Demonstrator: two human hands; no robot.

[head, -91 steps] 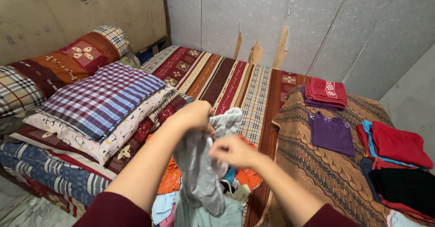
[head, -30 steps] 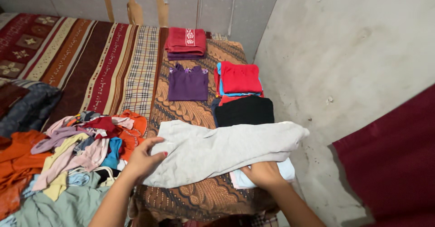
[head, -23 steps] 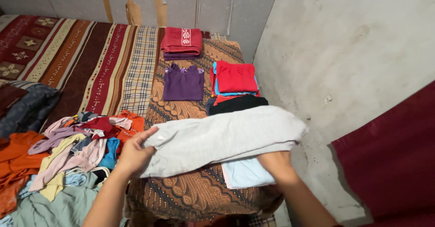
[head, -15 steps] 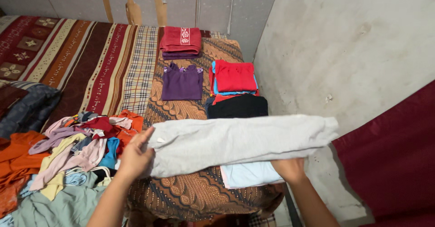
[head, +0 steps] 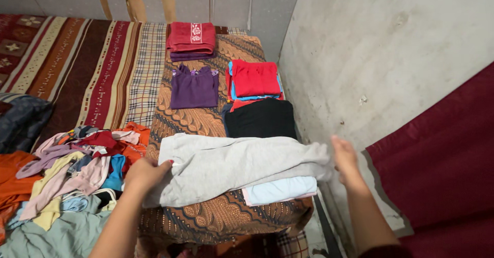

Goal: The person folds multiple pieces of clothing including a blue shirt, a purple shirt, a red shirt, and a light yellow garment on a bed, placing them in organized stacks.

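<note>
gripping grey garment (head: 242, 165) with left hand (head: 145, 173), right hand (head: 345, 157) open beside it

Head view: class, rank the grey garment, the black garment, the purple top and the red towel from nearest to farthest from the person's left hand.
1. Grey garment: under the left hand, which grips its left edge.
2. Black garment: folded, up and to the right.
3. Purple top: laid flat, farther up the cloth.
4. Red towel: folded, at the far end by the wall.

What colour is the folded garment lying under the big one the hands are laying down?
Pale blue, peeking out beneath the light grey garment; head view.
</note>
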